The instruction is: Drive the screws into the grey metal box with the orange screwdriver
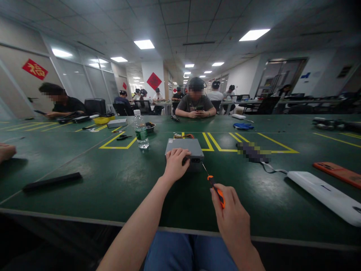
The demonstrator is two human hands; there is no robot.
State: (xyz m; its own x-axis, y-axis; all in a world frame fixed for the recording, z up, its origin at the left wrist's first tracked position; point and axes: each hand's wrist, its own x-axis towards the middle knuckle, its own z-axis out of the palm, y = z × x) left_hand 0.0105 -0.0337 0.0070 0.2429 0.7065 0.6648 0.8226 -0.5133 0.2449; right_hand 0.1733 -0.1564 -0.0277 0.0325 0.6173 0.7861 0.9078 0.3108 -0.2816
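A grey metal computer power supply unit point(184, 143) sits on the table in front of me, its power socket towards me and a bundle of coloured cables at its far side. My left hand point(177, 162) grips its near left part, fingers over the top and thumb at the front face. In my right hand point(232, 210) is a screwdriver point(217, 190) with an orange and black handle. Its thin shaft points up and left, the tip at the unit's near right corner. Whether the tip sits in a screw is too small to tell.
A water bottle point(141, 131) stands left of the unit, with a small bowl point(150, 127) behind. A black bar point(52, 181) lies at left. Rightward are a white power bank-like device point(324, 194), an orange phone point(338, 173) and blue gloves point(243, 126). A person point(196, 101) sits opposite.
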